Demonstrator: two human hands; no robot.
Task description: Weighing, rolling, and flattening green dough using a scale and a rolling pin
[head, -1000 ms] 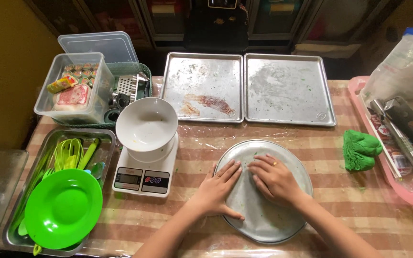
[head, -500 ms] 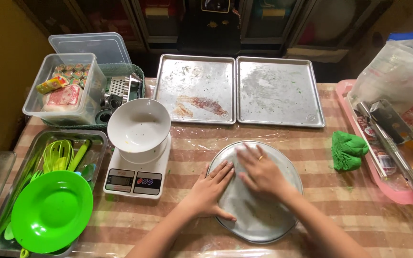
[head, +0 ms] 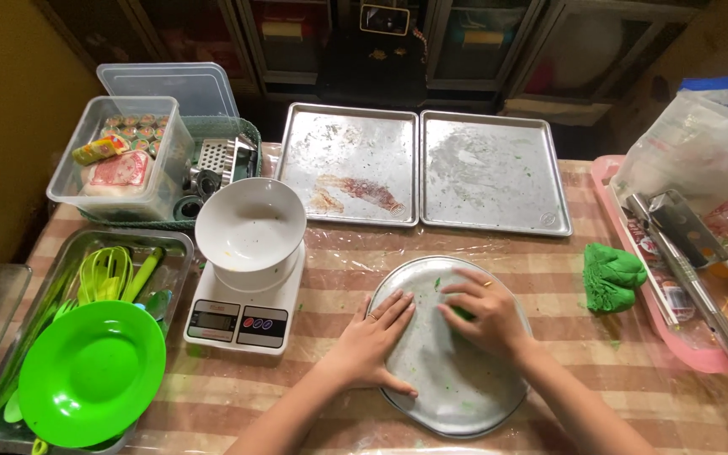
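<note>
A round metal plate [head: 457,388] lies on the plastic-covered checked table in front of me. My left hand [head: 377,333] rests flat on the plate's left edge, fingers spread. My right hand [head: 486,316] presses down on the plate's middle, its fingers curled over a small piece of green dough [head: 463,313] that barely shows. A bigger lump of green dough [head: 612,276] sits on the table to the right of the plate.
A white bowl [head: 248,226] stands on a kitchen scale [head: 242,316] at left. A green plate [head: 90,375] lies in a metal tray of green utensils. Two baking trays [head: 349,164] [head: 492,173] lie behind. Clear box [head: 124,160] far left, pink tray [head: 676,286] far right.
My right hand has slid a little across the plate and its fingers have curled over the small green piece. My left hand stays on the plate's edge.
</note>
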